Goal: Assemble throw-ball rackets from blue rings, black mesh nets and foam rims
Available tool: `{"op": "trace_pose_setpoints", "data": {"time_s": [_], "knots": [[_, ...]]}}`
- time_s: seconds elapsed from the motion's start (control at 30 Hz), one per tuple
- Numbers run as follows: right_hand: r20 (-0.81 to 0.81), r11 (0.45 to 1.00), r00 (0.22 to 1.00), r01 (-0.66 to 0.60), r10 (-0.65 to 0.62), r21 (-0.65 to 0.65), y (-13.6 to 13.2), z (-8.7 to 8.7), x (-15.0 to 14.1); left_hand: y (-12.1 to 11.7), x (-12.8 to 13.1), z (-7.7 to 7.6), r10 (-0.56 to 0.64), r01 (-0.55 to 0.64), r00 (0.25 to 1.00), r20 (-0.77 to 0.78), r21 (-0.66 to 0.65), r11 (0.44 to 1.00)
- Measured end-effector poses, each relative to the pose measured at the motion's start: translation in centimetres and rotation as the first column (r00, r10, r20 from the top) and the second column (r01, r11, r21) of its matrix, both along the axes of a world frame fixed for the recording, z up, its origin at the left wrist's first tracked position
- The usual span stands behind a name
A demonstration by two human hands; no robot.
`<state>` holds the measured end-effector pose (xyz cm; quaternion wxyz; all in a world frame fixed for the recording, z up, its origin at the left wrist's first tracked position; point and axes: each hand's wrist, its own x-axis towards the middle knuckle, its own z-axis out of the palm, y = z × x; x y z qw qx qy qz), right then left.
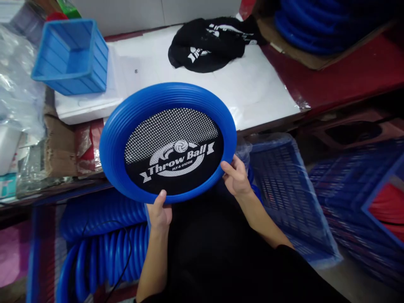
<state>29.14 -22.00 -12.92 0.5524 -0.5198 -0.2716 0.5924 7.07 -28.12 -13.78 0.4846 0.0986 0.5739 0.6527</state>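
Between my hands is a blue ring-shaped throwing disc point(120, 122) with a black mesh centre printed "Throw Ball FLY & CATCH". My left hand point(160, 214) grips its near rim from below, thumb on top. On the right side of the rim, my right hand point(236, 176) is closed with its thumb over the edge and its fingers mostly hidden underneath. The disc is tilted towards me, in front of the white tabletop point(261, 88). Beyond it lies a loose pile of black printed mesh pieces point(205, 48).
A blue plastic bin point(71, 59) stands at the back left. Stacked blue rings point(309, 25) sit in a carton at the back right. Below the table are more blue rings point(104, 252) on the left and a blue crate point(284, 189) on the right. Red items point(389, 206) show farther right.
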Motion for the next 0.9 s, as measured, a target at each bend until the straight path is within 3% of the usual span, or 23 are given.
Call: {"op": "trace_pose_setpoints", "data": {"time_s": [0.2, 0.43, 0.57, 0.77, 0.9], "knots": [[0.020, 0.999, 0.999, 0.048, -0.048, 0.025, -0.3, 1.2, -1.3, 0.9, -0.7, 1.2, 0.049, -0.049, 0.997, -0.057, 0.009, 0.999], [-0.003, 0.993, 0.995, -0.099, 0.099, -0.057, 0.7, -0.5, 0.2, 2.3, -2.6, 0.0, 0.027, -0.029, 1.000, -0.013, -0.139, 0.990], [-0.037, 0.993, 0.995, -0.093, 0.091, -0.071, 1.7, -1.1, 2.1, 2.2, -3.2, 0.1, -0.029, 0.027, 1.000, -0.009, -0.195, 0.980], [0.100, 0.996, 0.991, -0.089, 0.089, -0.005, 2.4, -0.8, 2.4, 2.2, -3.6, -0.1, -0.082, 0.063, 0.994, -0.079, -0.213, 0.975], [0.173, 0.999, 0.984, -0.038, 0.033, 0.027, 1.7, -0.4, 1.4, 2.5, -5.3, -0.8, -0.125, 0.101, 0.984, -0.126, -0.183, 0.978]]}}
